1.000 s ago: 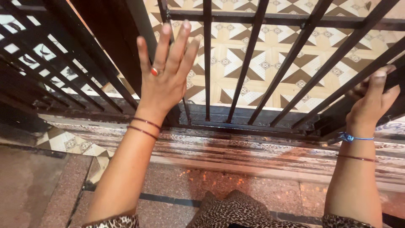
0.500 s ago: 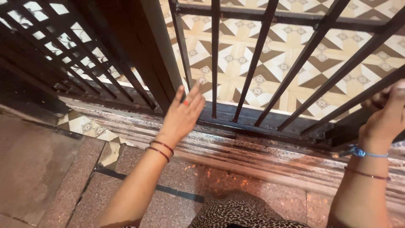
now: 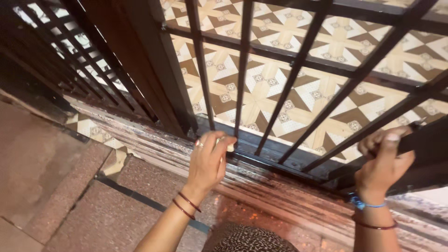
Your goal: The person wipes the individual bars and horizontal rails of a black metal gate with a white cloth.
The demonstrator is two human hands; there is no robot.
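— Gripping is being done by both hands on the black metal gate (image 3: 298, 60): the right hand (image 3: 385, 163) is being wrapped around a slanting bar (image 3: 420, 140) at the gate's lower right corner, thumb laid along the metal, fingers closed behind it.

— And the left hand (image 3: 207, 161)?

— It is being held at the gate's bottom rail (image 3: 275, 156), close to the foot of an upright bar (image 3: 240, 79). The fingers are being curled inward, with a small pale thing seemingly being pinched at the fingertips (image 3: 226, 140); what that thing is cannot be told, so the grip is being read as narrow, closing on the rail's edge.

— Where is the gate being seen?

— It is being viewed from above, standing along the far edge of the stone threshold (image 3: 280, 191), with its post (image 3: 154, 70) rising at the left end of the rail. Beyond the bars, a patterned tile floor (image 3: 280, 93) in cream and brown is being shown.

— What else is being seen?

— Red thread bangles (image 3: 185, 205) are being worn on the left wrist, a ring (image 3: 199, 144) on a left finger, and a blue cord (image 3: 368, 203) above a thin red bangle on the right wrist. Speckled reddish paving (image 3: 70, 205) is being crossed by a dark strip near the lower left. Leopard-print cloth (image 3: 249, 238) is being glimpsed at the bottom edge.
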